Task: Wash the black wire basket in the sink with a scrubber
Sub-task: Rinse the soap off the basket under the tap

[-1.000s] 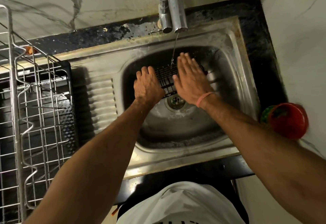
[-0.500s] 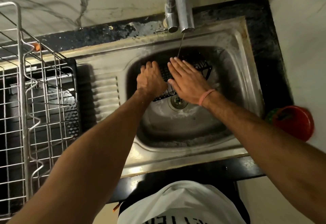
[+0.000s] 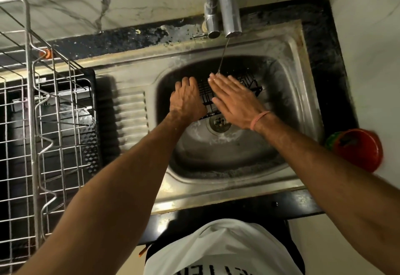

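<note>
head view, looking down on a steel sink (image 3: 303,62) with a wire dish rack (image 3: 43,123) to its left and a red bowl (image 3: 357,149) to its right. black wire basket (image 3: 249,84) lies in the far part of the basin under a thin stream from the tap (image 3: 229,10). left hand (image 3: 186,101) curls round the basket's left edge. right hand (image 3: 236,99) lies flat on it, fingers straight and together. no scrubber is visible, so this looks like rinsing; scrubbing seems either done or not yet begun. since half a second ago the right hand has slid slightly right along the wires.
</note>
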Demonstrator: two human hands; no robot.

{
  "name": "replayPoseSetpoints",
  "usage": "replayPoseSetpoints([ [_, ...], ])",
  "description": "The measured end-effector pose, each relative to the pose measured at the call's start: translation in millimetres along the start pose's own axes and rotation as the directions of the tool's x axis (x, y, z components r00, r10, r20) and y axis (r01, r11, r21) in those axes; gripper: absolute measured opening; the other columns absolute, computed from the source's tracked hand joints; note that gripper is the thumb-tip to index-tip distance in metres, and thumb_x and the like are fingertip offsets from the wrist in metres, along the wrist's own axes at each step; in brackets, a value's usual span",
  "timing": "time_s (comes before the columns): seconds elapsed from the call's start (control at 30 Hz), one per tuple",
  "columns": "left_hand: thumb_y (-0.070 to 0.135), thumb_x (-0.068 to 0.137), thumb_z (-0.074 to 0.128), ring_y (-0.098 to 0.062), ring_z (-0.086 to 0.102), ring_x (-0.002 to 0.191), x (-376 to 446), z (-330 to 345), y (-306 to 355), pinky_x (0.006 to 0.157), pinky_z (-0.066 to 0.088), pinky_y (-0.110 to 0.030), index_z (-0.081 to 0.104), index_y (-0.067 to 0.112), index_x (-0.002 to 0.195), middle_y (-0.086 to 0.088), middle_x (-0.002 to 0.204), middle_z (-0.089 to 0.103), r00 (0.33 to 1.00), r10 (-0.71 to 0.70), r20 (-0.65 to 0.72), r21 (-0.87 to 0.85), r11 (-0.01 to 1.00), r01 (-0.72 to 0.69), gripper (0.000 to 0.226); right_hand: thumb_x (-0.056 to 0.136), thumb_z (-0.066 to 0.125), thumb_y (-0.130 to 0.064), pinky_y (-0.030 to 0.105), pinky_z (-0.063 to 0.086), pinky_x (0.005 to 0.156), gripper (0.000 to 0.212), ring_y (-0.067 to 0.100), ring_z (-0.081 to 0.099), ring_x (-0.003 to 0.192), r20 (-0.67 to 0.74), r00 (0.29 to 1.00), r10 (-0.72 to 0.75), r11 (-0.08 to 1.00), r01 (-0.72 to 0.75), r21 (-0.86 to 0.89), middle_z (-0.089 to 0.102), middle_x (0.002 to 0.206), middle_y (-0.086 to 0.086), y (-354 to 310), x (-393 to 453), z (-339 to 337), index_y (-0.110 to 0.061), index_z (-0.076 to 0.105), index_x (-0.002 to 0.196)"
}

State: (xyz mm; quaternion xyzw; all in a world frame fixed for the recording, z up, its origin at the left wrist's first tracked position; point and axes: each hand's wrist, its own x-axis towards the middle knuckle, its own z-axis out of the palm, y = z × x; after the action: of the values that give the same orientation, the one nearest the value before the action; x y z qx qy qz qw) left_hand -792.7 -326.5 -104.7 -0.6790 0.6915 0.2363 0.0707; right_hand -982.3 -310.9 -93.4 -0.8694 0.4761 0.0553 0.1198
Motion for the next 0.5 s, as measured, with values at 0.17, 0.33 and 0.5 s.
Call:
replayPoseSetpoints([
  [0.17,0.035,0.071,0.089,-0.035,0.045,0.132,-3,-1,1,0.109,0.05,-0.051,0.038,0.008,0.15,-0.013,0.144,0.044,1.0,0.007,-0.019,-0.062,0.998,-0.008,0.098,0.113,0.012,-0.047,0.045,0.009,0.133,0.066,0.021,0.006,0.163,-0.056,0.94,0.337,0.94,-0.333,0.073,0.012,0.176,0.009,14,-4,4,-0.011,0.012,0.168],
  [0.33,0.024,0.065,0.096,-0.023,0.047,0.132,-11,5,-29,0.116,0.048,-0.041,0.042,0.013,0.151,-0.007,0.143,0.044,0.999,-0.033,-0.038,-0.462,0.887,0.012,0.102,0.109,0.019,-0.064,0.045,0.006,0.133,0.082,0.021,0.0,0.163,-0.049,0.932,0.36,0.923,-0.349,0.161,0.006,0.176,0.01,14,-3,10,-0.009,0.008,0.168],
  [0.5,0.061,0.049,0.094,-0.007,0.06,0.122,-24,2,-21,0.109,0.054,-0.03,0.054,0.025,0.142,0.009,0.134,0.062,0.989,-0.118,-0.093,-0.667,0.745,0.026,0.108,0.113,0.032,-0.045,0.04,0.006,0.133,0.066,0.015,0.004,0.163,-0.077,0.91,0.407,0.866,-0.357,0.349,0.012,0.176,0.002,39,-7,8,-0.017,0.012,0.169],
])
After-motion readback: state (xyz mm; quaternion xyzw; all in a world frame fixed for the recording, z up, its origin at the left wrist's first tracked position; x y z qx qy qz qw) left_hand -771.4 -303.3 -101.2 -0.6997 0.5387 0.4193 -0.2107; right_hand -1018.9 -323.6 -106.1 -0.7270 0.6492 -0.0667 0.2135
